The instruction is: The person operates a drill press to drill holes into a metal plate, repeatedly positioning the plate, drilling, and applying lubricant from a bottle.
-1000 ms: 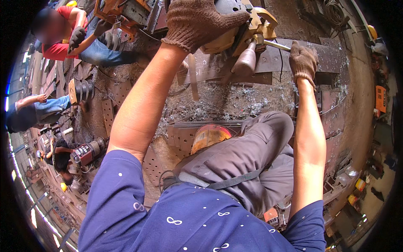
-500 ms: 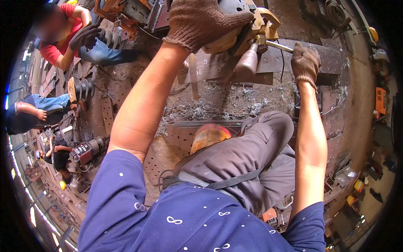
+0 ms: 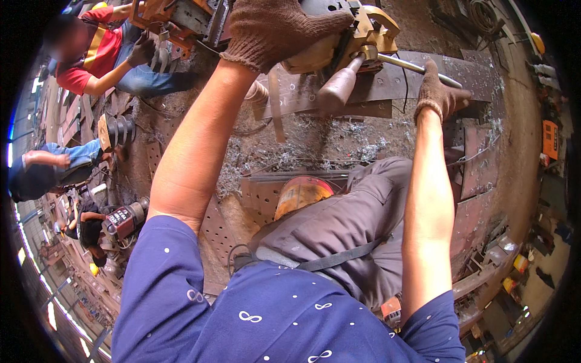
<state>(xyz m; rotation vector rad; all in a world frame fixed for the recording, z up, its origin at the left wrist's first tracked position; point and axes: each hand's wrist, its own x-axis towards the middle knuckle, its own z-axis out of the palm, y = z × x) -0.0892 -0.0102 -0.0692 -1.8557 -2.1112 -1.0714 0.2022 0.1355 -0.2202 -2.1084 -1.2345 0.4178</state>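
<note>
My left hand, in a brown knit glove, rests closed over the top of a yellow drilling machine at the upper middle. My right hand, also gloved, grips the end of the machine's long metal feed lever. A brown wooden handle hangs below the machine. The machine stands over a long grey steel plate with punched holes. Metal shavings lie heaped on the ground below it. My bent knee in grey trousers fills the middle.
An orange-brown cylinder lies by a perforated steel plate near my leg. A person in a red shirt works at another machine at upper left. More people crouch at far left beside a red power tool. Steel plates lie stacked on the right.
My right hand has moved slightly down and right with the lever. The person in red at upper left has shifted a little. My left hand stays on the machine.
</note>
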